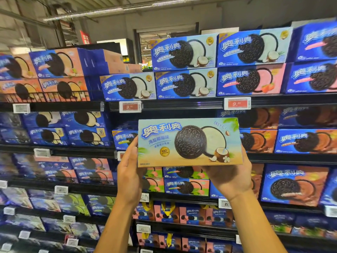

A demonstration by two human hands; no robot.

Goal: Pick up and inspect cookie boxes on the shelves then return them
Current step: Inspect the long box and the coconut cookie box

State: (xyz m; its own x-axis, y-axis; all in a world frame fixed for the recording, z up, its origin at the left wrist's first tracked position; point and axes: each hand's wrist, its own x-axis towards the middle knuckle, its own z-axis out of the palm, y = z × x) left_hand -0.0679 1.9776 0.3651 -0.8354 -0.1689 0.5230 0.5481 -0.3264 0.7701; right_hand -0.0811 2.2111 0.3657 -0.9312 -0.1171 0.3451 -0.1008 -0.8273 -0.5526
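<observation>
A light-blue and sand-coloured cookie box (189,142) with a dark sandwich cookie and a coconut printed on it is held up in front of the shelves, face toward me. My left hand (129,168) grips its left end, thumb on the front edge. My right hand (229,175) supports it from below at the right corner. Behind the box, the second shelf (182,105) has a dark gap, with a similar box (125,138) standing at the left of the gap.
Black shelves full of blue cookie boxes fill the view, with coconut boxes (184,52) on top and orange-brown boxes (295,185) at the right. Price tags (130,106) hang on the shelf rails. Small pink packs (184,214) line the lower shelf.
</observation>
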